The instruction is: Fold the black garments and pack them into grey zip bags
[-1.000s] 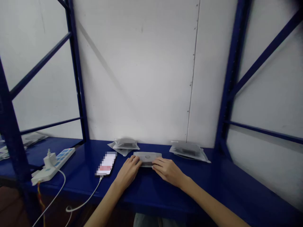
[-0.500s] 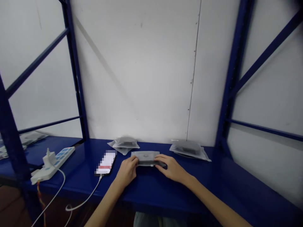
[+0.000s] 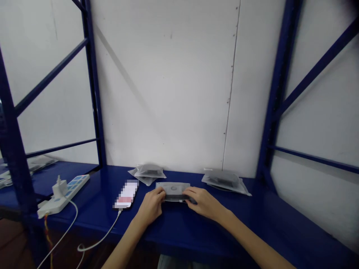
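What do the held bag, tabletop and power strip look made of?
Held bag: probably plastic, frosted; the dark item shows through hazily. Tabletop: likely painted metal; even blue coat, slight sheen, base material unconfirmed. Power strip: likely moulded plastic, smooth white casing.

No readable text or labels

Blue shelf: power strip at left, phone, frosted bags along back.

At lower centre, a pouch lies between left hand and right hand. Phone and power strip lie lower left.
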A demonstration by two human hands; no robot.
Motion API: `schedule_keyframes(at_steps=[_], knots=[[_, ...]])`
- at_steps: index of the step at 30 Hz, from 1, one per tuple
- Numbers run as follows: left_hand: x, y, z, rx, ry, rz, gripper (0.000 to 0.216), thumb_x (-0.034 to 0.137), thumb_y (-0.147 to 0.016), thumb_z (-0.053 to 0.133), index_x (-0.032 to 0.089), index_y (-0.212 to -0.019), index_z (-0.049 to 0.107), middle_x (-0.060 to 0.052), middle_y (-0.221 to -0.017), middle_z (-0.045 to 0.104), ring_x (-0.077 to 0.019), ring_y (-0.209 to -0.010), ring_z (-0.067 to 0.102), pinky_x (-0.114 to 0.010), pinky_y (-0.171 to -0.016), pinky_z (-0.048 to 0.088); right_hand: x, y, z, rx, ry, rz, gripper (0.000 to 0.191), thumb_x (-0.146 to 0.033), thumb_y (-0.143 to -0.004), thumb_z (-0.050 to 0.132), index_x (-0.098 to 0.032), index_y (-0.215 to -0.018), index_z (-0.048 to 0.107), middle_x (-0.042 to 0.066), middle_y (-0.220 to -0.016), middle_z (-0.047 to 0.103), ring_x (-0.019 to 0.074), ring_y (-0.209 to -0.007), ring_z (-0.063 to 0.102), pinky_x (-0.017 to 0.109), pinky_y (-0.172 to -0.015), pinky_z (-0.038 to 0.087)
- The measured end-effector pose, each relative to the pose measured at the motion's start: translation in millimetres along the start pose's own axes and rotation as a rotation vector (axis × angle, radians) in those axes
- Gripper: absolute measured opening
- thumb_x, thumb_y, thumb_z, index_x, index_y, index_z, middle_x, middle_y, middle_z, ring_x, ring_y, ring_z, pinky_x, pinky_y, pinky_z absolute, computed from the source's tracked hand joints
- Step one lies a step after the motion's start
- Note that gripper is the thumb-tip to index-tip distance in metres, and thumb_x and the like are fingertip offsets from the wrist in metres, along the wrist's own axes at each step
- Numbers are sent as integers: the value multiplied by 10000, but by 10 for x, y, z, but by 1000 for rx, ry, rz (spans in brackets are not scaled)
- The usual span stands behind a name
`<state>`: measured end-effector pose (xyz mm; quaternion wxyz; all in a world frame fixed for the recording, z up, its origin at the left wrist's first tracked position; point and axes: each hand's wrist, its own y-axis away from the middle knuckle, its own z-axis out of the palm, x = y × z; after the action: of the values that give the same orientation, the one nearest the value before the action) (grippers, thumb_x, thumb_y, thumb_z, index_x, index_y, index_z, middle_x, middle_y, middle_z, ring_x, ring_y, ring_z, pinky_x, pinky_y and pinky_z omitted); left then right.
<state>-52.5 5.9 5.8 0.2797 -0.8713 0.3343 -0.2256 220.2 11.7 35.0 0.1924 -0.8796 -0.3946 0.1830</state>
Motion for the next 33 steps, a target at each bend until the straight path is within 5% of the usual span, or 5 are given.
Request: schedule_keyframes(at_steps=[8, 15, 20, 25, 33], knots=[[14, 4, -3, 12, 44, 48, 250, -42, -821, 471, 197, -817, 544, -32, -943, 621, -148, -799, 599, -245, -710, 421, 109, 85, 78, 49, -90, 265, 358, -436, -857, 713, -219, -1140, 686, 95, -1142, 707, 275, -1033, 672, 402, -929, 523], [60, -10, 5, -23, -5, 50, 220, -15, -820, 491, 198, -839, 543, -39, -942, 616, -166, -810, 598, -260, -703, 422, 115, -11, 56, -78, 84, 41, 180, -229, -959, 539, -198, -1119, 615, 79, -1048, 674, 229, -896, 673, 325, -794, 501], [71, -19, 0, -58, -55, 63, 220, -10, -808, 495, 202, -844, 541, -46, -957, 613, -182, -837, 603, -275, -712, 427, 109, -124, 93, -117, 219, 54, 251, -110, -887, 567, -208, -1118, 585, 76, -1096, 666, 213, -863, 679, 296, -743, 471], [76, -12, -5, -56, -71, 38, 236, -22, -810, 482, 203, -857, 534, -45, -985, 612, -182, -860, 605, -275, -730, 433, 132, -127, 115, -3, -33, 146, 184, -141, -796, 652, -216, -960, 624, 18, -928, 647, 173, -762, 626, 279, -702, 472], [65, -9, 0, -66, -55, 16, 231, -17, -813, 506, 203, -880, 534, -45, -1011, 609, -181, -881, 604, -274, -744, 430, 189, 5, 26, -30, -347, 185, 251, -280, -803, 760, -236, -1047, 721, 25, -1040, 662, 170, -811, 625, 293, -728, 512]])
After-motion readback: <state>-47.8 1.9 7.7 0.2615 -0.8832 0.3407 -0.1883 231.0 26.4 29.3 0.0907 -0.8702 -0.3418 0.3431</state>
